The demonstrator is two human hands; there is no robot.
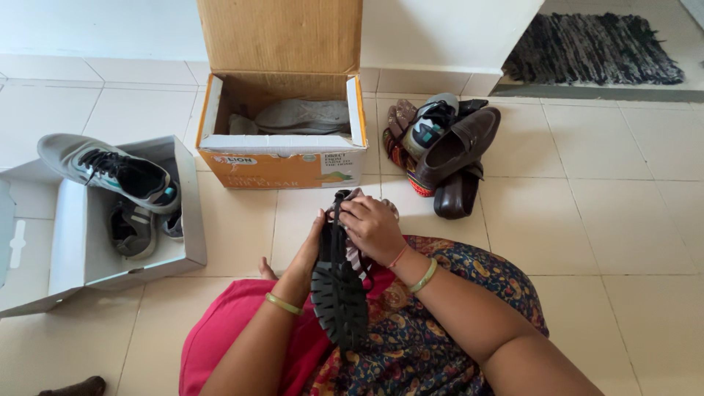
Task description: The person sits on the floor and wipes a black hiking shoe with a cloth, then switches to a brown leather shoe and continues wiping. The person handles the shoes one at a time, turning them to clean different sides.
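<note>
Sandal (339, 293) first: you have a black one with a chunky treaded sole turned toward you, heel end low over your lap and toe end raised toward the boxes. Your left hand (312, 246) is closed along its left edge, fingers wrapped behind it and thumb on the near side, so it carries the shoe. Your right hand (372, 226) is curled over the top end, fingers bent down onto the straps and onto a bit of pale fabric (358, 257) that shows between the hand and the sole; whether it pinches the straps or only presses on them cannot be told. Both wrists wear a green bangle, and the right one also has a red thread.

Under the sandal is your lap, covered by patterned dark cloth (440, 330) and a pink garment (227, 330). You are sitting on a pale tiled floor (587, 220).

Just beyond your hands stands an open brown cardboard box (282, 165) with an orange front and its lid flap standing up; a grey shoe (304, 116) lies inside. To the right of it, touching one another, is a small pile of footwear (440, 150): a brown loafer on top, a grey sneaker behind it, a striped sandal beneath.

To your left sits an open white shoebox (81, 242). A grey sneaker with black laces (110, 172) rests across its rim, and another shoe (132, 229) lies inside. A dark woven mat (594, 48) lies well apart at the upper right.
</note>
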